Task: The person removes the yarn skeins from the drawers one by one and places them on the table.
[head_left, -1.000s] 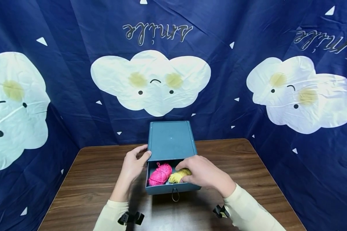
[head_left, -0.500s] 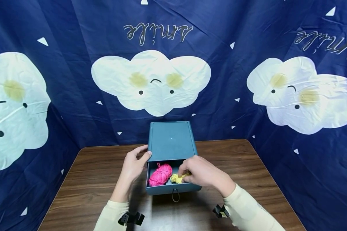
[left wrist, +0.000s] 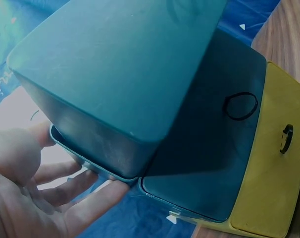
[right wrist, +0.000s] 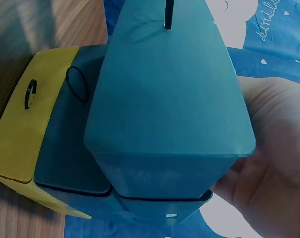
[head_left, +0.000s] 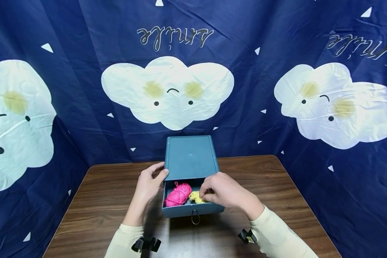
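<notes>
Wooden table (head_left: 109,200), drawer's yarn (head_left: 178,195) head-view only

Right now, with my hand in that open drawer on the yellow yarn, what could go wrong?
1. The right hand pinches the yellow yarn by a small part, so a loose strand may unravel or slip from the grip.
2. The pink yarn lies right beside it, and strands could tangle and drag it along.
3. The drawer is pulled well out; only the left hand steadies the box, so it could shift.

right hand (head_left: 224,191) has closed further over yellow yarn (head_left: 195,196).
</notes>
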Demonstrator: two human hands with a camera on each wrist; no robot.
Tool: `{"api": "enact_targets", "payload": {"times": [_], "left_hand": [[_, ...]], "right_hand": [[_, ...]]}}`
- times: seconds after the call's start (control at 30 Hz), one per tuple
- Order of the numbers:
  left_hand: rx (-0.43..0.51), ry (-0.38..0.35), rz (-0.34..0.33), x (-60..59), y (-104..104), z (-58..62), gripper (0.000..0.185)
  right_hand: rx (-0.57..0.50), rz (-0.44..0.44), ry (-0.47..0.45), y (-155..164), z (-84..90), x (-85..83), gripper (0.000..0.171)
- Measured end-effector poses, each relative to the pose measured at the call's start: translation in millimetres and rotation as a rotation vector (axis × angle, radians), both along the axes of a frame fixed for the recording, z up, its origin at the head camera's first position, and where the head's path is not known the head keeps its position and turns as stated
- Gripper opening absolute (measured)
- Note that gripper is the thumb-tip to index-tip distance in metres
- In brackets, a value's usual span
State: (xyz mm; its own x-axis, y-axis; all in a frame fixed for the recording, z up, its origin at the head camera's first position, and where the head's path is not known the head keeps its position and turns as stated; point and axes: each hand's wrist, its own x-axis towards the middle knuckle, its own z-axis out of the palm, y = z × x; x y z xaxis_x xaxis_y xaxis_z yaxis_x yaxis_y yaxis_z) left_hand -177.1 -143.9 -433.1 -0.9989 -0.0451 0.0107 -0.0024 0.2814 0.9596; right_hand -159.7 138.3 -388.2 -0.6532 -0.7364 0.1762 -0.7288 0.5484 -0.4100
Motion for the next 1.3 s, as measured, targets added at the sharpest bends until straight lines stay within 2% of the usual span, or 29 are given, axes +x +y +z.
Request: {"api": "enact_targets", "payload": {"times": [0.4, 0.87, 1.3], "left_hand": [[-0.001, -0.007, -0.001, -0.3, 0, -2.3, 0.045], [-0.030, 0.003, -0.004, -3.2, 0, 0.0, 0.044], [-0.024, 0.001, -0.004, -4.2, -1, 0.7, 0.045]], "right_hand": [[-0.089, 0.006, 0.026, 7, 4.2, 1.3, 0.008], [-0.328, 0.062, 0.112, 18, 11.6, -2.7, 0.013], [-0.390, -0.005, 0.123, 35, 27.5, 1.0, 0.013]]}}
